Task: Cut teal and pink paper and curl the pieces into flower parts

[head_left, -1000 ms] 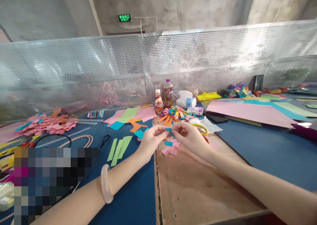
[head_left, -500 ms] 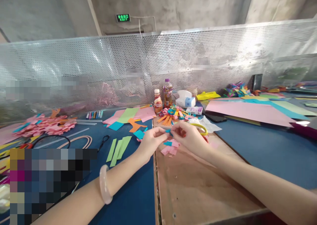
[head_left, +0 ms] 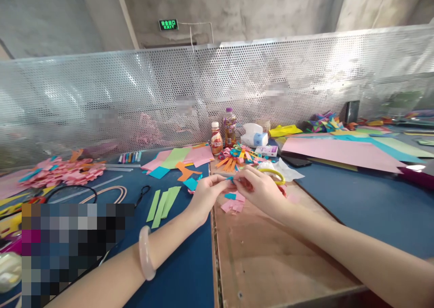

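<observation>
Between my fingertips is a small piece of blue paper (head_left: 231, 179), mostly hidden by the fingers. My left hand (head_left: 206, 195) pinches it from the left, and my right hand (head_left: 259, 188) pinches it from the right; the two hands nearly touch. Just below them, pink paper pieces (head_left: 233, 206) with a blue scrap (head_left: 230, 196) on top lie on the wooden board (head_left: 261, 258). Yellow-handled scissors (head_left: 276, 176) sit partly behind my right hand. Beyond my fingers is a heap of colourful paper strips (head_left: 240, 155).
Green paper strips (head_left: 162, 204) lie left of my left hand. Two bottles, one white-capped (head_left: 216, 139) and one purple-capped (head_left: 229, 129), stand at the back beside a tissue pack (head_left: 255, 136). Large pink sheets (head_left: 339, 152) are on the right. A pink paper pile (head_left: 68, 170) is far left.
My fingertips have shifted slightly on the blue paper, and less of it shows now. Both hands stay in nearly the same place.
</observation>
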{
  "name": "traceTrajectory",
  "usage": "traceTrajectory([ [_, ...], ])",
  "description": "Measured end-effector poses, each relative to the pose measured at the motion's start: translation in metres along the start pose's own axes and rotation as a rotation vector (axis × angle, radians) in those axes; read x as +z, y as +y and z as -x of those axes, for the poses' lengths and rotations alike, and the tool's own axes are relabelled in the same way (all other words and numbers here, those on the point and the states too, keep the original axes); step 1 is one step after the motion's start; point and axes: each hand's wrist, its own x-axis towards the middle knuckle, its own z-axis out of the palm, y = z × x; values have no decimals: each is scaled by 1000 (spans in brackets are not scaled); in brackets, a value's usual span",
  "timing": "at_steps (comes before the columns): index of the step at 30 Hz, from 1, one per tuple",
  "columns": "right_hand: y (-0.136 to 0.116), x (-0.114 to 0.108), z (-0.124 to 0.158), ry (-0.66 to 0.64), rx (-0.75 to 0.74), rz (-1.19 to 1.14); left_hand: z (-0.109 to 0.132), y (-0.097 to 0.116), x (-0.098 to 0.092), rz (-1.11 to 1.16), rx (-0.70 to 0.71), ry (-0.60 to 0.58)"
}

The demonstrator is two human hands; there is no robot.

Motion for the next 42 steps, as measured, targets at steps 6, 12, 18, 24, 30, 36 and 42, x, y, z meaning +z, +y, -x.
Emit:
traceTrajectory([
  [6, 0, -3, 0, 17, -131, 1, 1, 3, 2, 45, -11, 8],
  [12, 2, -3, 1, 39, -185, 36, 0, 5, 2, 96, -28, 51],
  [18, 4, 1, 4, 25, -197, 65, 0, 5, 1, 101, -20, 59],
  [24, 3, 4, 6, 15, -206, 126, -1, 4, 0, 103, 6, 36],
  [30, 4, 4, 6, -2, -199, 152, -1, 4, -1, 82, 17, 12],
  [36, 3, 3, 5, -14, -201, 135, -2, 1, -3, 74, 28, 22],
  [42, 0, -5, 0, 56, -180, 102, -2, 2, -3, 43, 27, 48],
])
